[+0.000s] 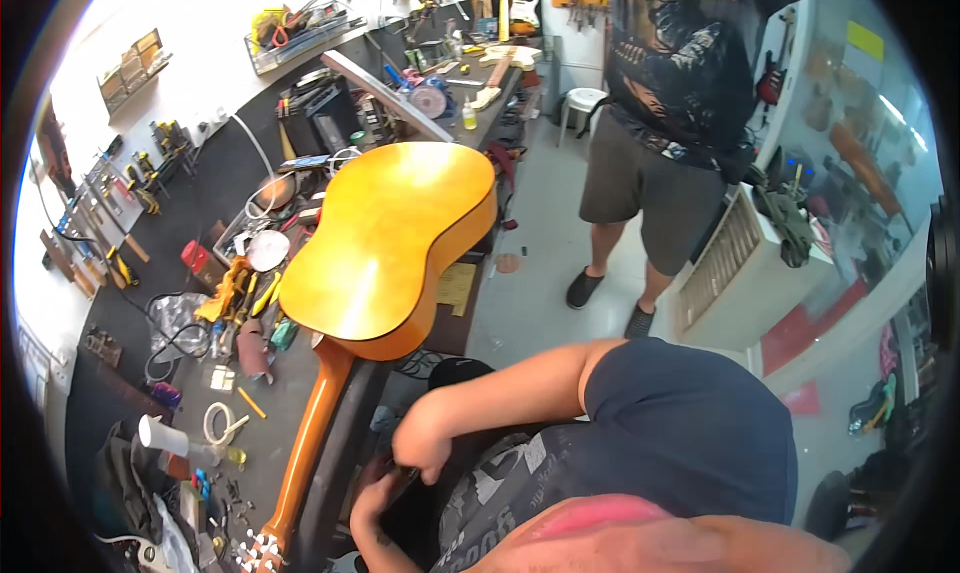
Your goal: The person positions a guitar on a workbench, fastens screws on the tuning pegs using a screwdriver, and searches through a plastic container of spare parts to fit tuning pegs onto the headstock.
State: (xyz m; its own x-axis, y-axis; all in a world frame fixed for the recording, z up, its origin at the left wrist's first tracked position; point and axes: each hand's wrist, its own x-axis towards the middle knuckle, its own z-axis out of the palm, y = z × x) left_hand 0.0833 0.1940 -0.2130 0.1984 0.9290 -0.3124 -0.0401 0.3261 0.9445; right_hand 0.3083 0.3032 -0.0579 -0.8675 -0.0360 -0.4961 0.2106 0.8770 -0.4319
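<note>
An orange acoustic guitar (385, 238) lies face down on the dark workbench, its neck (312, 443) stretching toward me and ending in a headstock (262, 551) with white tuners. Close in front of my waist, at the bench edge beside the neck, my right hand (424, 441) is bent down with its fingers curled. Just below it, my left hand (374, 498) is also closed, close to the right one. Something dark shows between the two hands, too small and shaded to name. Neither hand touches the guitar.
Tools, a white cup (163, 434), a coiled clear tube (222, 423) and a pencil (252, 403) clutter the bench left of the neck. Another person (670, 103) stands beyond the bench at right. A white slatted cabinet (735, 263) stands behind that person.
</note>
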